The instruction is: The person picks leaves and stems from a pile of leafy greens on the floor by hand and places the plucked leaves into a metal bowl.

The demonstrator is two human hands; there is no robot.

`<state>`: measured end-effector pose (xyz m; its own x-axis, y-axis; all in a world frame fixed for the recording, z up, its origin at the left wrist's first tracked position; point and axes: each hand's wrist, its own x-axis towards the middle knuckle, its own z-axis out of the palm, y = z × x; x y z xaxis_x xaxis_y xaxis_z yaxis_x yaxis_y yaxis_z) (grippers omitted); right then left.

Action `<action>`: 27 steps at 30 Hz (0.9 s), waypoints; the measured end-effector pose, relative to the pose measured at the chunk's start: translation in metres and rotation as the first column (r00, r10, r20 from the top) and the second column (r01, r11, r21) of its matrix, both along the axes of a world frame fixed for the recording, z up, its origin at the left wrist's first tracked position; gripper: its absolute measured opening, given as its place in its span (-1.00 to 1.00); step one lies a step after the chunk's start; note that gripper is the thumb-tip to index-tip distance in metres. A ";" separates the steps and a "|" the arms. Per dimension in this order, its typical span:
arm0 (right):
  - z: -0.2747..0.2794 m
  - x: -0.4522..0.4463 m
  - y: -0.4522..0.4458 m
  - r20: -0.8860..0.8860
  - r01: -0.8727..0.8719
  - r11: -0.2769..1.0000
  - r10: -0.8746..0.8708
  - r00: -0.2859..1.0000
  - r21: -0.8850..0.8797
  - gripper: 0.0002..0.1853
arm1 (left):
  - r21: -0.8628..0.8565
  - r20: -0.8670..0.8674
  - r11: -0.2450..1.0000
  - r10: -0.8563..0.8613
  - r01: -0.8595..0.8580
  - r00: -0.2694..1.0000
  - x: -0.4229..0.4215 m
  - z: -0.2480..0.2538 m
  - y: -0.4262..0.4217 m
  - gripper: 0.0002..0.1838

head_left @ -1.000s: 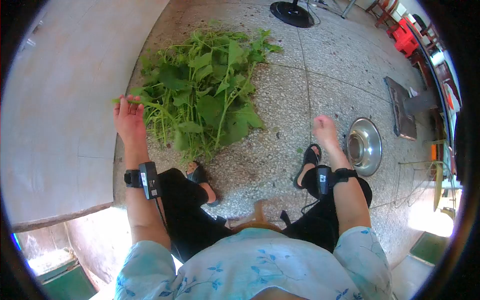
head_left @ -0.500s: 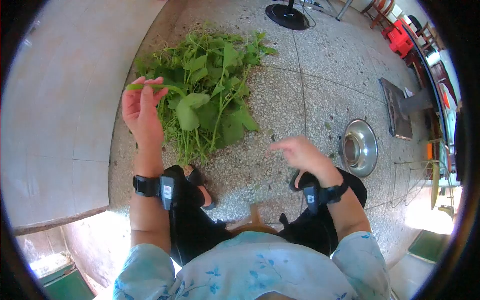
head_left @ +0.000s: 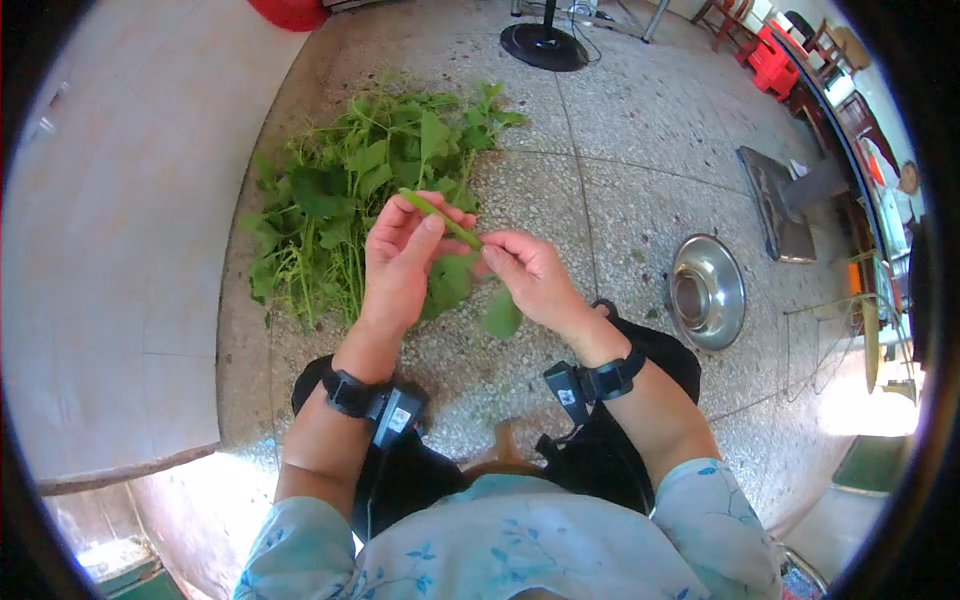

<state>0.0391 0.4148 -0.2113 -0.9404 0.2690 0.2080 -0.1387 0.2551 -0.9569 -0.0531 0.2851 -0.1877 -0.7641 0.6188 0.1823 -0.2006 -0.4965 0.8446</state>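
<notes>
My left hand (head_left: 402, 262) is closed round a thick green stem (head_left: 440, 218), which slants down to the right across its fingers. At the stem's lower end, the thumb and forefinger of my right hand (head_left: 538, 282) are pinched on it. A broad green leaf (head_left: 503, 314) hangs below my right fingers. Behind and left of my hands, a heap of leafy green vines (head_left: 330, 195) lies on the floor, its leaves and thin stalks tangled. Part of the heap is hidden by my left hand.
To the right on the speckled floor (head_left: 535, 190) stands a shiny metal basin (head_left: 728, 290). A black round stand base (head_left: 543, 48) is at the back, with a red stool (head_left: 768, 65) farther right. A pale tiled surface (head_left: 120, 250) runs along the left.
My left hand has moved right and down with the stem. My right hand has come up and left from pointing in the air to pinch the stem's end.
</notes>
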 end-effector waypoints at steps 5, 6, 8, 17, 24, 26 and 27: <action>-0.010 0.005 0.006 0.146 0.035 0.985 -0.011 0.989 -0.167 -0.77 | -0.039 -0.970 0.695 0.145 -0.718 0.193 -0.008 0.021 -0.014 -0.61; -0.013 0.007 0.007 0.137 0.041 0.992 -0.024 0.990 -0.122 -0.78 | -0.080 -0.996 0.693 -0.021 -0.717 0.091 -0.006 0.024 -0.016 -0.61; -0.014 0.007 0.007 0.124 0.046 0.996 -0.036 0.992 -0.075 -0.78 | -0.146 -0.986 0.667 -0.156 -0.731 0.055 -0.002 0.019 -0.014 -0.65; 0.003 0.006 0.008 0.105 -0.010 0.926 0.054 0.993 -0.378 -0.84 | -0.604 -0.753 0.693 -0.333 -0.395 0.567 -0.001 -0.016 -0.006 -0.83; 0.002 0.003 0.008 0.088 -0.027 0.913 0.068 0.994 -0.407 -0.88 | -0.550 -0.321 0.835 -0.201 -0.009 0.926 0.002 -0.023 -0.001 -0.89; 0.001 0.002 0.009 0.085 -0.015 0.893 0.060 0.995 -0.450 -0.88 | -0.505 -0.209 0.861 -0.187 0.058 0.960 -0.001 -0.022 -0.002 -0.89; 0.001 0.002 0.010 0.094 -0.002 0.896 0.049 0.994 -0.444 -0.87 | -0.480 -0.167 0.871 -0.209 0.105 0.964 -0.003 -0.022 -0.002 -0.91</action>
